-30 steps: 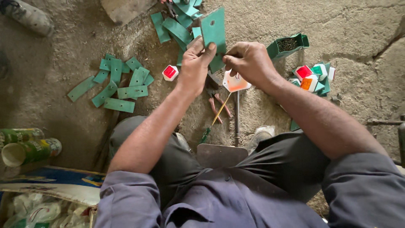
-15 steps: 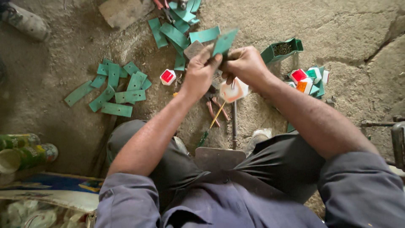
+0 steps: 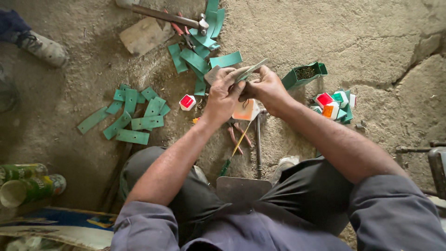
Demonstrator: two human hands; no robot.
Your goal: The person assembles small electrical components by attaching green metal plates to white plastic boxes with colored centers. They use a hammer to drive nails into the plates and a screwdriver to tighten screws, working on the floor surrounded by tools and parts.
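Hands meet over rough, cracked concrete: our left hand (image 3: 223, 95) and right hand (image 3: 265, 88) pinch a thin, flat green plate (image 3: 251, 70) between closed fingertips. Our knuckles hide its lower edge. Matching green strips (image 3: 132, 118) lie scattered near a hammer (image 3: 172, 16).

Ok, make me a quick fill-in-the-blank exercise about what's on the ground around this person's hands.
1. Both hands hold a flat ____ plate.
2. The hammer lies on the ____ floor.
3. The open green box lies on the person's ____ side.
4. The scattered green strips lie on the ____ side.

Missing words: green; concrete; right; left
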